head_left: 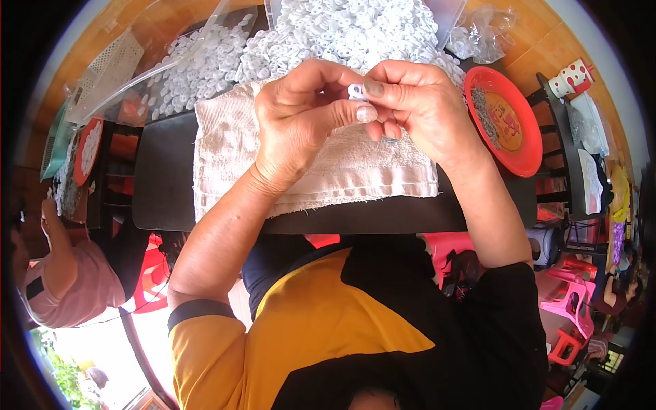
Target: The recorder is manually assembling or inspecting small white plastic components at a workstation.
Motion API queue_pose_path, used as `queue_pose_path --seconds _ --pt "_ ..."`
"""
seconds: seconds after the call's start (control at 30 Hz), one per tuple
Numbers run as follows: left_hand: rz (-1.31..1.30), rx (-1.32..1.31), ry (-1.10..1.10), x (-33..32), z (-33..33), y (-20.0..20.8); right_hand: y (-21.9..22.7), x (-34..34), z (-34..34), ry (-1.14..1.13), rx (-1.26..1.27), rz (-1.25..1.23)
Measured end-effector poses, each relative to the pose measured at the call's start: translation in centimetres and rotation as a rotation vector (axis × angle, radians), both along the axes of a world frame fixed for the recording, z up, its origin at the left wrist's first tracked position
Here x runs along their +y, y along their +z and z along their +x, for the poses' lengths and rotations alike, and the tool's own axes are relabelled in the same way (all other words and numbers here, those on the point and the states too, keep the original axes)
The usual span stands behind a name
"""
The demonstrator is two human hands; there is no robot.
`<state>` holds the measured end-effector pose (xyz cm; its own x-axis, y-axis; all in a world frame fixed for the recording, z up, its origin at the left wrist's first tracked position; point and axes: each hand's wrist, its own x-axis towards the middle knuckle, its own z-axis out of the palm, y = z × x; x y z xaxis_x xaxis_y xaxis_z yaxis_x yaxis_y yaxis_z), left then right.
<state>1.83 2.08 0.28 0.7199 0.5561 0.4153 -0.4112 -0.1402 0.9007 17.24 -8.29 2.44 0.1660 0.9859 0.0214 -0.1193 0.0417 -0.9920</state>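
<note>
A big heap of small white plastic pieces [342, 31] covers the far side of the black table [164, 184], so lots of them seem left to do. A white towel [342, 171] lies in front of the heap. A red plate [526, 157] at the right holds tiny metal bits [484, 113] (only a few). Over the towel, the left hand [297, 126] and right hand [417, 109] meet, both pinching one small white piece [357, 91]

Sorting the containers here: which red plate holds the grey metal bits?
The red plate right of the hands; the other red plate, far left, holds white pieces.
</note>
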Motion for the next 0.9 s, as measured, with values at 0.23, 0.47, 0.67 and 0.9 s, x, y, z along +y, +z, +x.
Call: queue_pose_path --seconds 0.23,0.47,0.67,0.9 --pt "0.126 -0.073 0.001 0.1 -0.3 -0.2 0.2 -0.2 -1.0 -0.014 0.066 -0.014" --pt "-0.095 -0.080 -0.075 0.1 0.1 -0.6 -0.5 0.0 -0.9 0.020 0.166 0.025" --pt "0.094 -0.058 -0.028 0.7 -0.2 -0.7 -1.2 0.1 -0.9 0.081 0.242 0.026" --pt "0.035 -0.082 0.174 0.1 -0.1 0.9 0.2 0.8 0.7 -0.095 -0.269 0.029"
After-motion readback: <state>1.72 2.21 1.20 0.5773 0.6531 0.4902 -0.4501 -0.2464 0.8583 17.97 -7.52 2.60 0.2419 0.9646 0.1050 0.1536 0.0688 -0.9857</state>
